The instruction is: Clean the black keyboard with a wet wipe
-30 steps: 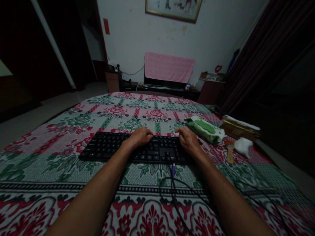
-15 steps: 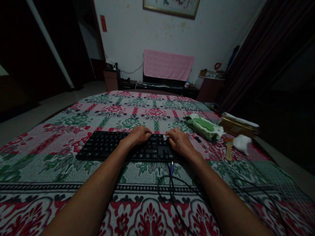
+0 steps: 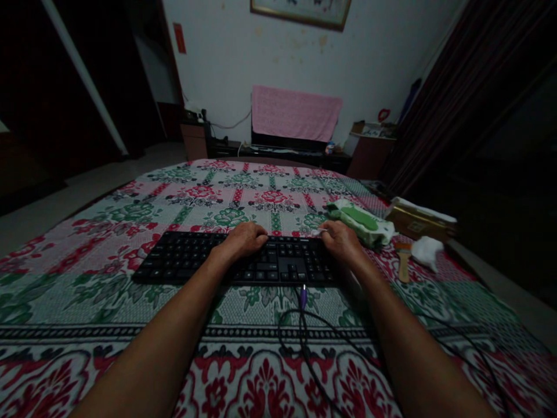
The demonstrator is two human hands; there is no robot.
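A black keyboard [image 3: 183, 255] lies flat on the flowered cloth. My left hand [image 3: 244, 239] is closed on it near the middle of its far edge, the fingertips curled down out of sight. Over the right end of the keyboard, by the far edge, is my right hand [image 3: 342, 239]. Its fingers pinch a small scrap of white wipe [image 3: 320, 231], most of which the hand hides. A black cable with a purple plug [image 3: 303, 297] lies looped just in front of the keyboard, between my forearms.
To the right lie a green and white pack of wipes [image 3: 359, 222], a golden tissue box [image 3: 420, 222], a wooden-handled brush [image 3: 404, 267] and a crumpled white tissue [image 3: 427, 252]. More black cable runs beside my right forearm. Beyond the cloth, a pink towel [image 3: 296, 113] covers a screen.
My right hand has moved right along the keyboard's far side with the white wipe, uncovering the number keys. My left hand stays in place.
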